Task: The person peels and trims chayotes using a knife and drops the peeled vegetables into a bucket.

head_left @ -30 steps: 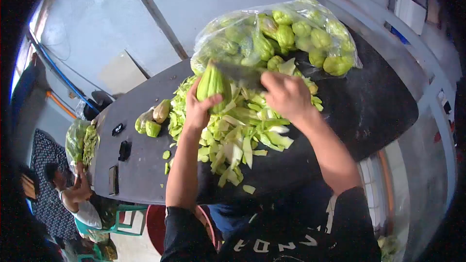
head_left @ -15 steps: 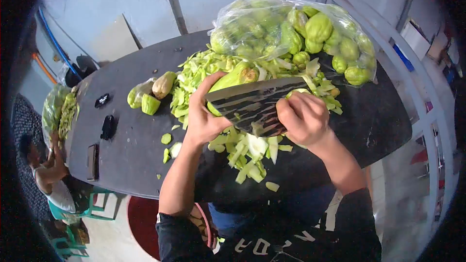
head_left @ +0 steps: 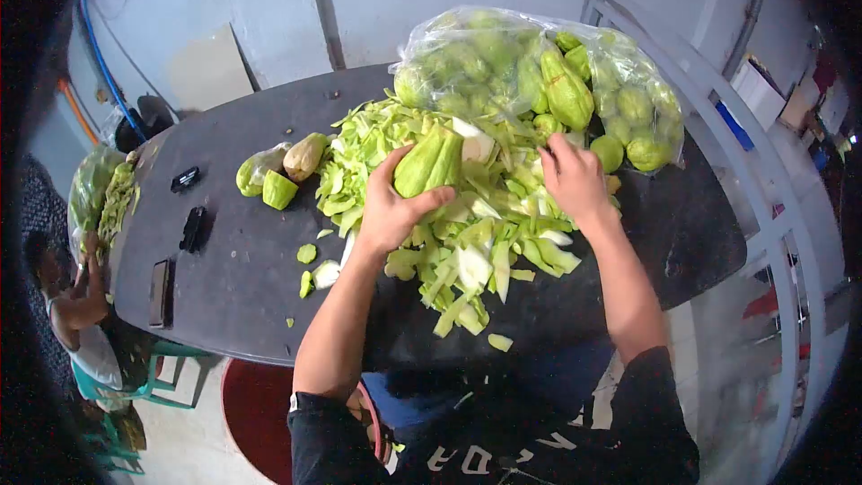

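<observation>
1. The table (head_left: 238,292) is dark, curved at its edges and dotted with small scraps; behind it stands a pale blue-grey wall (head_left: 269,18) with a dark upright strip, and to the right runs a light metal railing (head_left: 777,242)
2. A red tub (head_left: 256,418) sits on the pale floor by the near edge, and at the far left another person (head_left: 85,323) sits on a green seat (head_left: 166,377) beside a bag of green produce (head_left: 90,184)
3. The chayote (head_left: 429,162) is above the pile of cut pieces (head_left: 467,265), in front of the clear bag of chayotes (head_left: 480,58); its long axis slants from lower left to upper right, its folds drawing together at the upper end
4. The left hand (head_left: 395,207) has its fingers curved around the chayote, thumb across the near side
5. The right hand (head_left: 575,180) is over the pile's right side, fingers partly curled; whether they hold anything, I cannot tell
6. Pale letters mark the dark shirt (head_left: 539,413), creased, with a D readable but not the whole word
</observation>
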A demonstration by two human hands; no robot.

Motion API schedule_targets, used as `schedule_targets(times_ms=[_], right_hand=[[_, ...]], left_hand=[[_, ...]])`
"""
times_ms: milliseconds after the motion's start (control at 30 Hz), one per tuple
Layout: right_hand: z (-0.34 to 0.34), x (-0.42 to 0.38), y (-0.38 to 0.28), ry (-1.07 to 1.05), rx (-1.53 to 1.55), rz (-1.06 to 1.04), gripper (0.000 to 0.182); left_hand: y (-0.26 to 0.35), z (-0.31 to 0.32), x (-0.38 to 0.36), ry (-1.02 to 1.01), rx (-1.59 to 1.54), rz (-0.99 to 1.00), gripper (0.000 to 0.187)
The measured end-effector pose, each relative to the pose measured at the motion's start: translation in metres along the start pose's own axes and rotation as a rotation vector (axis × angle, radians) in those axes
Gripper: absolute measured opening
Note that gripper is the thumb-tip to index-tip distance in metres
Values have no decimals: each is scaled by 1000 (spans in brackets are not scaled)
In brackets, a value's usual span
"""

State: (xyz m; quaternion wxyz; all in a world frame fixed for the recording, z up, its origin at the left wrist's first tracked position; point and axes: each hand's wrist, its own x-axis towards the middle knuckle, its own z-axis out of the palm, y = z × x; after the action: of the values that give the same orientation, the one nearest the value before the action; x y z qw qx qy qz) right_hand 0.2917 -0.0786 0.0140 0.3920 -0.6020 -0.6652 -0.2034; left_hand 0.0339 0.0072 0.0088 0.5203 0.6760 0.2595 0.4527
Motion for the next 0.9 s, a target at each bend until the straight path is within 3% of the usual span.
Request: schedule_targets(times_ms=[133, 167, 233, 267, 367, 433, 500, 567, 633, 667, 700, 767, 800, 833, 900], right_hand=[[9, -2, -18, 10, -225, -267, 10], [11, -2, -28, 22, -279, -360, 9], [18, 2, -50, 9, -285, -401, 8], [20, 1, -55, 0, -294, -461, 7], [25, 5, -51, -57, -308, -419, 6], [32, 11, -23, -170, -332, -178, 10], [19, 11, -11, -158, -295, -39, 15], [9, 14, -6, -108, -252, -51, 16], [4, 7, -13, -77, -192, -33, 18], [1, 8, -18, -62, -153, 5, 19], [-2, 12, -23, -40, -115, 38, 19], [-6, 19, -34, -44, -63, 49, 19], [-6, 22, -40, -49, -36, 65, 18], [-4, 22, -46, -57, -5, 84, 18], [-2, 28, -53, -34, -7, 17, 17]], left_hand=[[-7, 4, 1, 148, 221, 4, 63], [-10, 5, 1, 138, 226, -7, 63], [-15, 5, 2, 160, 402, 185, 58], [-16, 4, 2, 98, 290, 122, 56], [-13, 4, -1, 133, 354, 125, 61], [-13, 5, -2, 189, 294, 18, 67], [-14, 1, 1, 102, 332, 74, 70], [-8, 2, 1, 104, 319, 96, 71], [-1, 5, -1, 112, 34, -207, 73], [-1, 3, -1, 12, -185, -311, 69], [-7, 2, 2, 15, -181, -303, 69], [-21, 3, 10, 175, -473, -81, 60], [2, 6, 7, 142, -628, 87, 56], [7, 5, 8, 229, -609, 14, 60], [-4, -2, 1, 84, -946, -415, 63]])
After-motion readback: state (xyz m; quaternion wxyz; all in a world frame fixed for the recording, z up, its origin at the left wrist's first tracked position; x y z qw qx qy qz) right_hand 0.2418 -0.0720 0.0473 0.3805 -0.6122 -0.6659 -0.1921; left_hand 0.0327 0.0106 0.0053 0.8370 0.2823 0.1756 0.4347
